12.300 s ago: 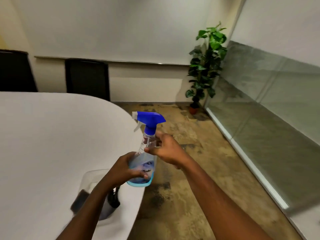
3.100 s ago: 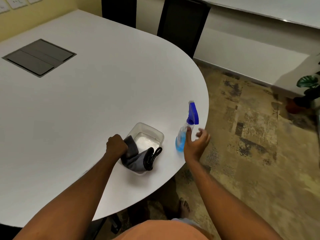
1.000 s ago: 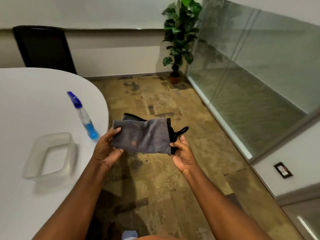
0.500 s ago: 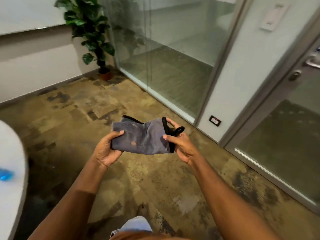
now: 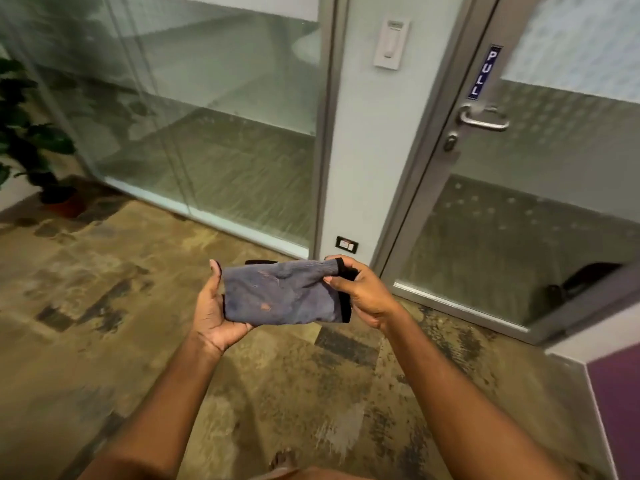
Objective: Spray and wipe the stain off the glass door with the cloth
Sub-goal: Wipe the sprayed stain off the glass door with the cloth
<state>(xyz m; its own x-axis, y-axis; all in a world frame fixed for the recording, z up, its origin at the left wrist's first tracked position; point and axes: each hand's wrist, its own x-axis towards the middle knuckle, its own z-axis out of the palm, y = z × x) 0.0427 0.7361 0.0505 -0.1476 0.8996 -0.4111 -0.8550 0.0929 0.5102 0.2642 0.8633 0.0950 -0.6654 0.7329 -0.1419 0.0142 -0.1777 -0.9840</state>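
Grey microfibre, black-trimmed and folded, the wiping cloth [image 5: 282,294] is stretched between both hands over the floor, in the middle of the view. The left hand [image 5: 213,311] cups its left end from beneath, thumb up along the edge; the right hand [image 5: 360,291] pinches the black-bound right end between thumb and fingers. Small rusty spots mark the cloth's face. Mottled tan and brown carpet [image 5: 104,323] lies open on all sides beneath the arms. Just beyond the right hand stands the aluminium-framed glass door [image 5: 540,209], with a blue PULL sticker [image 5: 484,71] above a silver lever handle [image 5: 483,118]. Its pane carries a dotted, frosted pattern, so any stain is hard to make out. A pale pillar [image 5: 360,150] separates the door from a glass wall panel [image 5: 207,116]. A potted green plant [image 5: 31,143] is cut off at the left edge, blurred. Something dark behind the door's lower glass cannot be identified.
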